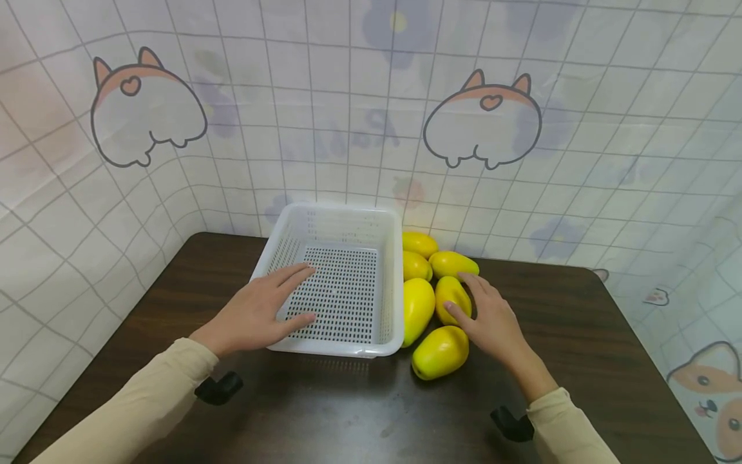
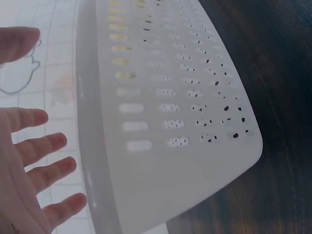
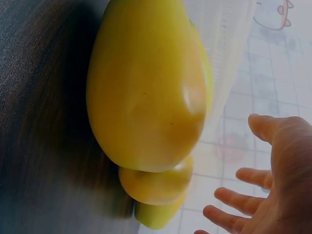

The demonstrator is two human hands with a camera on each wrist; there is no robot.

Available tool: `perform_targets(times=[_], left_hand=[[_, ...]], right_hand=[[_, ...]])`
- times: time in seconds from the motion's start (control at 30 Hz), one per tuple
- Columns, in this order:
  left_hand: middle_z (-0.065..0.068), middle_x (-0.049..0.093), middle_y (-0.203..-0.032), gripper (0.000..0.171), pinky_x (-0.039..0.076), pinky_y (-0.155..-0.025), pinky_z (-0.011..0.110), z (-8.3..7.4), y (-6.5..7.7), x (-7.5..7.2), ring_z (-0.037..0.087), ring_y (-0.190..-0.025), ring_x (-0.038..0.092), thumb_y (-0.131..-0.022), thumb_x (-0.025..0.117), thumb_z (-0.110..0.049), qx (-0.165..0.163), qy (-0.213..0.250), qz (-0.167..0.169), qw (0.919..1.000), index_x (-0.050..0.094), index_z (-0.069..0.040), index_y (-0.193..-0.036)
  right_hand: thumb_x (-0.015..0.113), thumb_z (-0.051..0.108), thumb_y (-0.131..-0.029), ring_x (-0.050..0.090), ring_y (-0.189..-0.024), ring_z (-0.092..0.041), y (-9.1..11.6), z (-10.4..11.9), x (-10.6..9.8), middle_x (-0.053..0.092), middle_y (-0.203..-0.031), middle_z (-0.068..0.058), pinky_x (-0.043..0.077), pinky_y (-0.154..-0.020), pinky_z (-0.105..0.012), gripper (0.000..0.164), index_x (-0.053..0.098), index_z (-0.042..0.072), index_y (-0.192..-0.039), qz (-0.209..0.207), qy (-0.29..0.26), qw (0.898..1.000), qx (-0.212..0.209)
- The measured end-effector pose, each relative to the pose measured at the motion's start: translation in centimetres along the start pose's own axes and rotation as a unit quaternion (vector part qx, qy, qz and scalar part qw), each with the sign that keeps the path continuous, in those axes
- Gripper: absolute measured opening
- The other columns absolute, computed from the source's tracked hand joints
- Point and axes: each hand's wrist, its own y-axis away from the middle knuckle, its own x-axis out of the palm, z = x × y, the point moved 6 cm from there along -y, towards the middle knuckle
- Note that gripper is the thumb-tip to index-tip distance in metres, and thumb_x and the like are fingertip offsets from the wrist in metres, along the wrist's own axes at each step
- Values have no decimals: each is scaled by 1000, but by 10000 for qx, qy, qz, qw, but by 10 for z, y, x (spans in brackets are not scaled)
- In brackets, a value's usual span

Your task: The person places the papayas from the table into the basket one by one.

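Note:
A white perforated plastic basket stands on the dark table with nothing inside. My left hand is spread over its left side, thumb and fingers apart; in the left wrist view those fingers lie clear of the basket wall. Several yellow papayas, greenish in places, cluster against the basket's right side. Above the middle papaya hovers my right hand, fingers extended and holding nothing. The nearest papaya lies in front of it. In the right wrist view a large papaya stands apart from the hand.
A dark wooden table carries everything. Behind and at the sides hangs a white grid-patterned cloth with corgi drawings. Black straps or mounts show beneath both wrists, below beige sleeves.

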Motion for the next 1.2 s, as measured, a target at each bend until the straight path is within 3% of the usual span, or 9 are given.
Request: perform_targets(times=[0.53,1.2], left_hand=[[3,36,-145,72,35,-101,53,17,6,-1,26,-130,39,-83,46,-62,-254,113,-186,9994,31,-24,-142],[6,38,-143,71,36,-99,53,29,11,-3,27,-127,42,-83,50,-57,-276,227,-433,9984,30,-22,-142]], right_hand=[[47,54,-88,34,-129,-37,-7,-7,11,33,-144,-14,30,-99,-61,67,31,15,-139,82,-147,9999,6],[48,53,-88,31,-132,-35,-13,-20,20,31,-146,-14,28,-103,-57,69,30,12,-140,254,-483,9982,239]])
